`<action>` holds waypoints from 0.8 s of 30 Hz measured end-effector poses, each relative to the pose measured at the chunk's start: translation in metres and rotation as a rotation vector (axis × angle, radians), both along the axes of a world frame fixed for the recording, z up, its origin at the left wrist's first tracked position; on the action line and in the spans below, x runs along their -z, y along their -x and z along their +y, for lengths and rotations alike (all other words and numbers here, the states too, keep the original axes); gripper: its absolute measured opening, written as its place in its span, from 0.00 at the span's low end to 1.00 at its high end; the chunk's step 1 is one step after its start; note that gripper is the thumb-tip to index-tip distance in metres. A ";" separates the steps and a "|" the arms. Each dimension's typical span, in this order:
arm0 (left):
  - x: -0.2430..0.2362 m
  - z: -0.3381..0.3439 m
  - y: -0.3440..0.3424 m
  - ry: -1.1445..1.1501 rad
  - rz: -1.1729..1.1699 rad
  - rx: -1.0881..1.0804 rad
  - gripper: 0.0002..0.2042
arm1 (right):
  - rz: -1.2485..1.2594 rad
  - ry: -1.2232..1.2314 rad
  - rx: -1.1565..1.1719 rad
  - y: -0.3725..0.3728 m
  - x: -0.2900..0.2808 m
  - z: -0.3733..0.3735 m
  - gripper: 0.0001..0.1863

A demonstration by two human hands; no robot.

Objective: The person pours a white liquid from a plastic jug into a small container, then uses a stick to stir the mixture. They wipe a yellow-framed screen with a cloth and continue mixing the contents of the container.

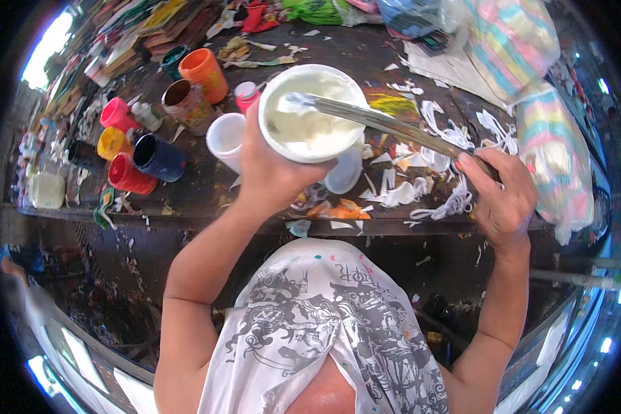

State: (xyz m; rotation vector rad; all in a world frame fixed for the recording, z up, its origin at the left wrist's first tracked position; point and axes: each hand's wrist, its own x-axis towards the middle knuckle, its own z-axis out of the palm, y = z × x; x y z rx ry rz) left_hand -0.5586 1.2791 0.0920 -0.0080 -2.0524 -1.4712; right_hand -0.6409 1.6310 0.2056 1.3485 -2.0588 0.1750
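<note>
My left hand (272, 176) is wrapped round a white plastic tub (312, 153), held above the table and tilted so its inside shows. Thick off-white paste (316, 127) coats its walls and bottom. My right hand (502, 193) grips the end of a long, flat stirring stick (400, 125), stained grey-brown. The stick reaches across the tub's rim, and its far tip, smeared white, is over or in the paste. Just left of the tub stands a smaller white cup (225, 136). A translucent lid or cup (343, 172) lies below the tub, partly hidden by it.
Open paint jars stand at left: orange (203, 74), brown-stained (186, 107), dark blue (160, 157), red (130, 174) and yellow (112, 143). Scraps and white cords (455, 202) litter the right. Plastic bags of pastel-striped pieces (555, 155) sit at the far right edge.
</note>
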 end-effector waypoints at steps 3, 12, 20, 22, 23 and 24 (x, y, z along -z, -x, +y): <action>0.020 0.053 0.033 -0.245 0.019 0.109 0.54 | 0.001 -0.053 0.129 -0.010 0.002 0.053 0.29; 0.100 0.175 0.114 -0.140 -0.133 0.108 0.51 | -0.013 -0.247 0.389 -0.026 0.016 0.157 0.24; 0.151 0.214 0.128 -0.069 -0.179 0.103 0.53 | -0.068 -0.328 0.430 -0.023 0.042 0.191 0.21; 0.159 0.214 0.126 -0.149 -0.181 0.137 0.55 | -0.101 -0.340 0.422 -0.020 0.037 0.197 0.22; 0.160 0.213 0.124 -0.206 -0.197 0.176 0.56 | -0.132 -0.302 0.413 -0.017 0.036 0.201 0.23; 0.160 0.210 0.121 -0.264 -0.213 0.213 0.57 | -0.162 -0.266 0.402 -0.014 0.036 0.205 0.23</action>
